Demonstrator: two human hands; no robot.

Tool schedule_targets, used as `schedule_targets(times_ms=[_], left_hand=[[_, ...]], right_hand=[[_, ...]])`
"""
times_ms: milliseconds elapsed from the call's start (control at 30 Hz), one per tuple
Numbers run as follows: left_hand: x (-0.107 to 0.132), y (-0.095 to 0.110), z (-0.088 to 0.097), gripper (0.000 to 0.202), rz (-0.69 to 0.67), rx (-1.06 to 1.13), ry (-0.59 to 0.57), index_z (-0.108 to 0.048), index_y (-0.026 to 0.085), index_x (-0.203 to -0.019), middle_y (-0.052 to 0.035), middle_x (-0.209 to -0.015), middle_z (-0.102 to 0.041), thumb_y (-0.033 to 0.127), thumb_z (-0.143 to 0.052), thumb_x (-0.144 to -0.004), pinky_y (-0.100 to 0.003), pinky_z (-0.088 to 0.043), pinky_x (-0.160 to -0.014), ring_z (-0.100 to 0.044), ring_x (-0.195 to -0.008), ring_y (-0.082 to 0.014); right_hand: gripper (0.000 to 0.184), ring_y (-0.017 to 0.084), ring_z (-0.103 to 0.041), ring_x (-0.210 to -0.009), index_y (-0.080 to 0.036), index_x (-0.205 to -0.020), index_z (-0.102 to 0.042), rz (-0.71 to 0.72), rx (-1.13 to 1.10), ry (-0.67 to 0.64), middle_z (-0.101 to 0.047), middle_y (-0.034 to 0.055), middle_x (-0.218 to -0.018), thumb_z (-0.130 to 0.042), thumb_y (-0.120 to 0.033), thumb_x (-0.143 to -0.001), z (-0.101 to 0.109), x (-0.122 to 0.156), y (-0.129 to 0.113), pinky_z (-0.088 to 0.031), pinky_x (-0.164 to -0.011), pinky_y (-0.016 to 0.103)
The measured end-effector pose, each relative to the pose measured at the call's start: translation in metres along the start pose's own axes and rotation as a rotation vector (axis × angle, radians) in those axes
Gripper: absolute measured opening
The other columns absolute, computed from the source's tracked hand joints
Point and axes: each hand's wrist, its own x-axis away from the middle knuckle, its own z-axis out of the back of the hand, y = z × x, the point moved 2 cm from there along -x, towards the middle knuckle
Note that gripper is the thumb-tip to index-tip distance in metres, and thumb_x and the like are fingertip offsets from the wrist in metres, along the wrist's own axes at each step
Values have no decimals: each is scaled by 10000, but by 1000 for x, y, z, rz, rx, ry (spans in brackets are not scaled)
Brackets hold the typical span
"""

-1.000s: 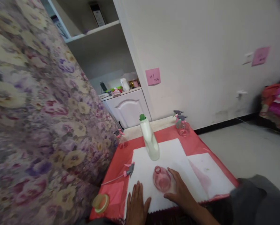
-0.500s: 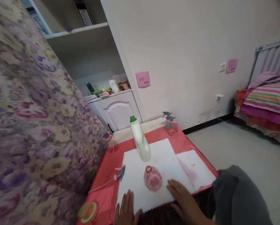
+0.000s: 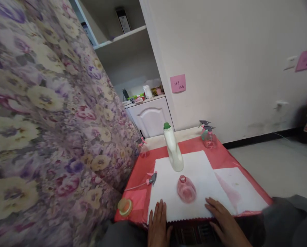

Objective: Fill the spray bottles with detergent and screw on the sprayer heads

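My left hand (image 3: 158, 221) lies flat on the near left corner of a white cloth (image 3: 169, 209), fingers stretched out and holding nothing. My right hand (image 3: 220, 216) rests on the cloth's near right part, also open. Between and beyond them stands a clear pink bottle (image 3: 186, 190) without a top. Behind it, a pale green jug-like bottle (image 3: 174, 151) with a green cap stands upright. Left of the pink bottle, a grey and pink spray head (image 3: 151, 179) with its tube lies across the cloth's left edge.
A round, pale-rimmed container (image 3: 125, 207) sits at the near left of the red-covered table (image 3: 138, 192). Spray bottles stand at the back right (image 3: 210, 139) and back left (image 3: 143, 148). A stained white sheet (image 3: 242, 190) lies at right; a floral curtain (image 3: 66, 137) hangs at left.
The view has turned left, so the table and everything on it appear further right. Both hands stay flat on the cloth, and the bottles keep their places.
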Motion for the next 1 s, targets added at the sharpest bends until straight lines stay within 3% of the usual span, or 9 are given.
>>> schedule_targets(times_ms=[133,267,400,533,633,867,1000], left_hand=[[5,-7,-4,932,17,-46,89,68,254,-1520,-145,-1522,-400,42,-452,-776,-586,-415,-1058,-380,-1392,-299],[4,-7,-6,836,13,-43,138,-7,252,-1527,-151,-1503,-433,106,-464,-842,-551,-466,-1027,-410,-1374,-302],[2,-14,-6,755,-40,-31,152,-98,289,-1522,-100,-1479,-480,97,-423,-868,-511,-486,-1023,-467,-1342,-259],[6,-27,-7,745,-67,-79,184,-93,300,-1521,-91,-1443,-528,98,-410,-878,-483,-532,-967,-526,-1293,-259],[6,-26,-8,751,-87,-93,225,-72,277,-1525,-117,-1425,-543,148,-447,-887,-475,-546,-940,-536,-1281,-277],[2,-2,-18,915,-123,7,65,-138,306,-1515,-80,-1527,-402,39,-511,-724,-519,-447,-1059,-399,-1386,-283],[8,-6,-20,830,-111,66,106,-186,306,-1505,-99,-1518,-415,45,-487,-778,-509,-442,-1069,-389,-1394,-271]], right_hand=[[393,261,-525,-1293,-234,-1299,-556,-25,-25,-16,-572,112,-1382,-484,-243,-912,7,-3,-3,-468,-1066,494],[398,235,-520,-1296,-222,-1325,-518,-67,-104,-14,-562,126,-1380,-461,-273,-935,14,-15,-18,-459,-1079,455],[364,231,-571,-1242,-216,-1276,-556,-13,-143,-26,-613,135,-1313,-480,-249,-921,11,-22,-25,-496,-1043,432],[339,229,-598,-1212,-216,-1214,-598,89,-163,-20,-644,139,-1268,-493,-175,-894,11,-21,-24,-532,-1001,395],[321,220,-606,-1199,-221,-1205,-600,36,-164,-17,-646,138,-1256,-496,-185,-903,17,-22,-30,-532,-999,379],[306,221,-615,-1183,-222,-1176,-622,34,-222,-66,-658,127,-1236,-494,-193,-899,13,-24,-37,-527,-1001,363],[297,228,-616,-1175,-246,-1183,-617,-72,-279,-58,-662,105,-1227,-502,-270,-911,11,-23,-27,-508,-1024,373]])
